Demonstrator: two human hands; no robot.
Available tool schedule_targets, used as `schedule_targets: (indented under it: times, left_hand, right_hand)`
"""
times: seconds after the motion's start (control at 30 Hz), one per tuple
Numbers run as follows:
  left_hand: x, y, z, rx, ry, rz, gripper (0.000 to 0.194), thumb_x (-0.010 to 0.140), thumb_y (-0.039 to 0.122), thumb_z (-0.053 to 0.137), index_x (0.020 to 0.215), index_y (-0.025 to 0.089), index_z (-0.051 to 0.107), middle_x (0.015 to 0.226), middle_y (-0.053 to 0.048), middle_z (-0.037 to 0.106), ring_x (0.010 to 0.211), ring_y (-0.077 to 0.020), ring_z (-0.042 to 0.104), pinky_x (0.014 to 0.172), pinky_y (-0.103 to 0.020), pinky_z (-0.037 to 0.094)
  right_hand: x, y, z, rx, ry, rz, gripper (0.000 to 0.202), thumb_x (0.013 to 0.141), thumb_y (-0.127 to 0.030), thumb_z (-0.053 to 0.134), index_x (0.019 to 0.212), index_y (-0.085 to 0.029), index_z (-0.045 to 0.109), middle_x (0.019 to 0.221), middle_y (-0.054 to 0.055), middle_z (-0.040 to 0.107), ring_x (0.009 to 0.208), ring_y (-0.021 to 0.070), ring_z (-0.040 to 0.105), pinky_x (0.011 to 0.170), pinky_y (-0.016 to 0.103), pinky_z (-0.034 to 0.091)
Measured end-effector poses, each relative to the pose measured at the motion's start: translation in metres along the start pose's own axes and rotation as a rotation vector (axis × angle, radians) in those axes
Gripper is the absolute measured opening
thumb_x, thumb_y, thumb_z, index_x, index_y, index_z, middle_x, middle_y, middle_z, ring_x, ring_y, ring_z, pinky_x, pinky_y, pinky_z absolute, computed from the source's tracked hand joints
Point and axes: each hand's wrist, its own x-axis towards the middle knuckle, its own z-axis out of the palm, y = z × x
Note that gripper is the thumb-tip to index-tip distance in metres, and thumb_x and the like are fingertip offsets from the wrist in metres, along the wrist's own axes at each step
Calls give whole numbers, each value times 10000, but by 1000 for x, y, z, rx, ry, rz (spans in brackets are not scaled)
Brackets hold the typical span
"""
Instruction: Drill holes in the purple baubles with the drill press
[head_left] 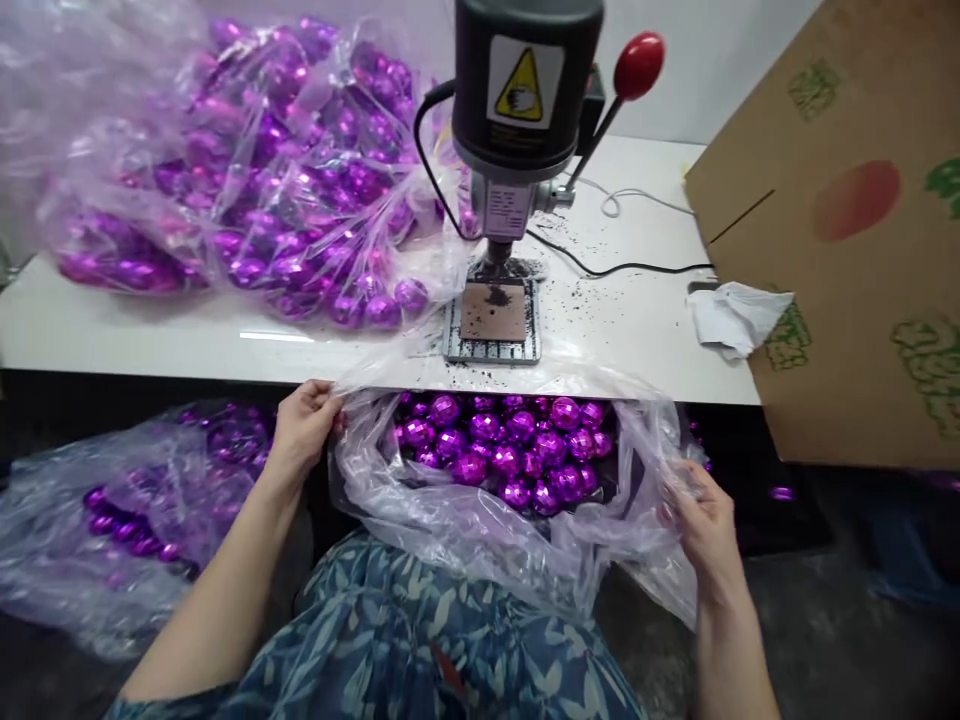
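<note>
A clear plastic bag (465, 535) lies spread open below the table's front edge, over my lap. Inside it are several shiny purple faceted balls (517, 428). At the bag's left rim, my left hand (304, 425) pinches the plastic between thumb and fingers. On the opposite side my right hand (701, 510) grips the right rim, its fingertips partly hidden by folds of film. Straight ahead on the table stands a small drill press (506, 200), with a brown block (493, 312) on its metal base under the chuck.
A big clear bag of purple balls (300, 190) fills the table's left side. Another such bag (112, 570) sits low at left. A cardboard box (840, 250) stands at right, beside a crumpled white tissue (739, 315). Dark shavings and a black cord (630, 268) lie around the press.
</note>
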Motion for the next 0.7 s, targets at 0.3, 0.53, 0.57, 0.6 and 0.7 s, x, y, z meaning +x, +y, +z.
schedule_targets:
  times: [0.3, 0.53, 0.57, 0.6, 0.7]
  left_hand:
    - [2, 6, -32, -205, -128, -7, 475, 530, 312, 891, 825, 205, 535, 466, 87, 551, 373, -89, 484, 482, -224, 500]
    - [-22, 36, -9, 245, -371, 593, 433, 805, 504, 802, 1098, 206, 689, 920, -52, 743, 884, -210, 723, 865, -331, 605]
    - [-33, 34, -6, 368, -574, 666, 455, 828, 553, 785, 1124, 215, 714, 1054, -86, 753, 1035, -245, 718, 978, -374, 588]
    - [-44, 29, -3, 481, -778, 716, 501, 833, 600, 772, 1161, 224, 728, 1173, -115, 742, 1162, -282, 690, 1060, -414, 558]
    - [-65, 5, -3, 709, -1077, 766, 453, 915, 600, 674, 1165, 229, 749, 1258, -155, 717, 1230, -327, 668, 1122, -485, 517]
  right_hand:
    - [-47, -34, -19, 133, -8, 206, 569, 576, -637, 849, 948, -269, 627, 506, -77, 413, 340, 67, 254, 328, 240, 216]
    - [-14, -64, -13, -62, 418, -113, 393, 708, -588, 742, 957, -297, 652, 714, 30, 547, 512, 153, 457, 502, 376, 417]
    - [-6, -68, -13, -140, 474, -174, 414, 719, -589, 743, 993, -289, 668, 792, 60, 595, 586, 182, 518, 587, 429, 479]
    - [-1, -71, -13, -220, 518, -232, 455, 719, -589, 759, 1040, -275, 685, 900, 99, 636, 706, 226, 590, 711, 495, 528]
    - [-8, -79, -2, -461, 471, -455, 560, 703, -596, 826, 1129, -247, 727, 1268, 177, 639, 1200, 356, 609, 1115, 615, 452]
